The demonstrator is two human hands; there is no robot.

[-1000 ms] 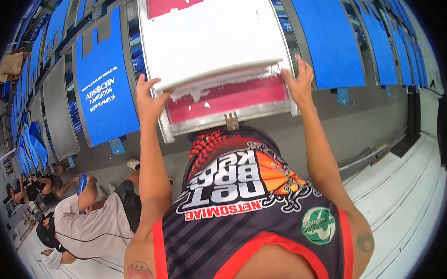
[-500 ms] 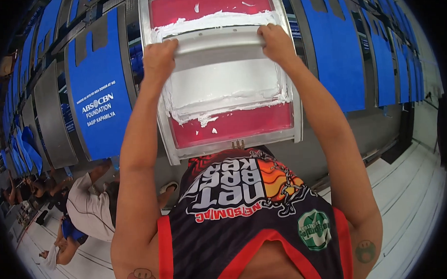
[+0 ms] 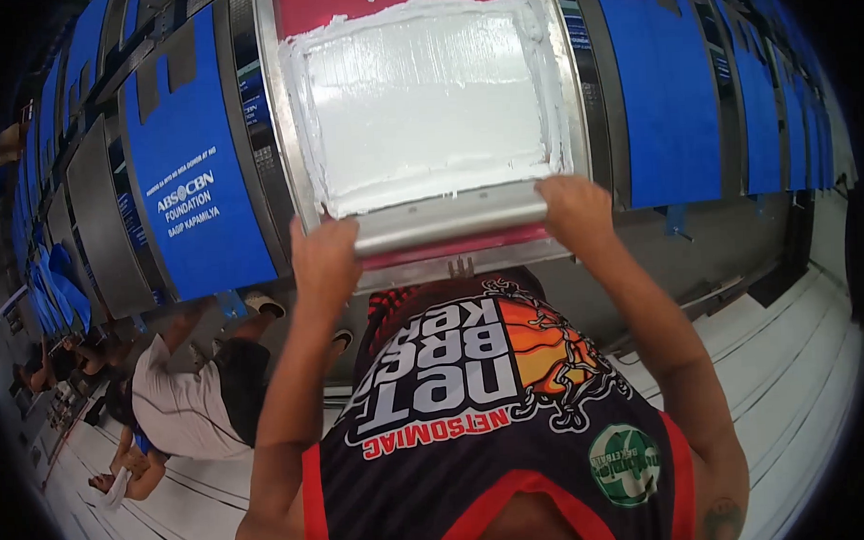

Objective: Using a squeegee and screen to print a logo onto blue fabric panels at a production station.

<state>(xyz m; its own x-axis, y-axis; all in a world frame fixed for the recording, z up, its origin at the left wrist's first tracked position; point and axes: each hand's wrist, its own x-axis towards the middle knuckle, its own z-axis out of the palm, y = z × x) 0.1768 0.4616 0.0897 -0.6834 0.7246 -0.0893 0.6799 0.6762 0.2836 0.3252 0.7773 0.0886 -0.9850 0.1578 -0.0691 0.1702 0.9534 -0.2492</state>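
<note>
A wide squeegee [image 3: 454,215] with a metal handle lies across the near part of a screen printing frame [image 3: 281,113]. My left hand [image 3: 325,259] grips its left end, and my right hand [image 3: 579,212] grips the right end. Thick white ink [image 3: 421,89] covers the middle of the screen beyond the squeegee, with ridges along its sides and far edge. Red mesh [image 3: 441,246] shows at the near end and again at the far end. A small metal hinge or clip [image 3: 460,267] sits on the frame's near bar, close to my body.
Blue printed fabric pieces [image 3: 185,155] lie on dark boards at the left, and more blue pieces [image 3: 650,100] line the right. Another person [image 3: 194,393] in a light shirt stands at the lower left, with others farther back. Pale floor [image 3: 777,353] shows at the right.
Both hands have drawn the squeegee toward my body, from the far part of the screen to its near end. White ink now coats the stretch it passed over.
</note>
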